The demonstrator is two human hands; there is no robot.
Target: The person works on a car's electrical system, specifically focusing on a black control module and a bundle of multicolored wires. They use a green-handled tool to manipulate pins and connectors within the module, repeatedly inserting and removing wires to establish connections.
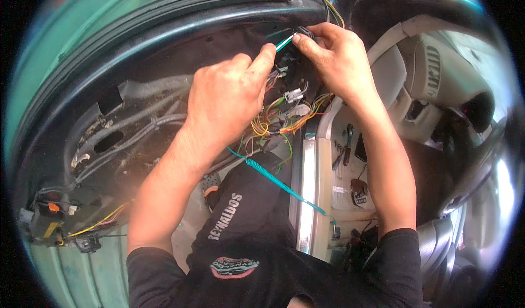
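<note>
"Where is the teal probe [285, 43]?"

"Up between the two hands, slanting in front of the bare door shell [164, 40]. It is slim, teal with a pale streak."

"And the hands?"

"The left hand [227, 92] is closed, gripping the probe's lower end near the tip of the forefinger. The right hand [340, 51] pinches with thumb and forefinger at the upper end, where dark wires [304, 31] gather. I can't tell exactly how the probe meets the wires."

"What's just below?"

"A tangle of coloured wires [298, 125], yellow, orange and green, with a grey connector [293, 95] among them. Lower still, a coiled teal cord [273, 178] slants down over the dark trousers [246, 198] and past the metal sill strip [309, 198], ending by a small dark clip [336, 232]."

"Anything holding other things?"

"Past the sill, a pale recess [347, 175]; tray or floor, I can't tell. In it lie dark-handled tools [348, 144], a flat dark rectangular object [361, 147] and what looks like a bunch of keys [359, 192]."

"And out to the left?"

"A grey cable [158, 122] crosses the shell beneath a dark oval hole [109, 142]. At its far lower corner sits an orange connector [53, 206], with thin yellow wires [95, 227] nearby."
</note>
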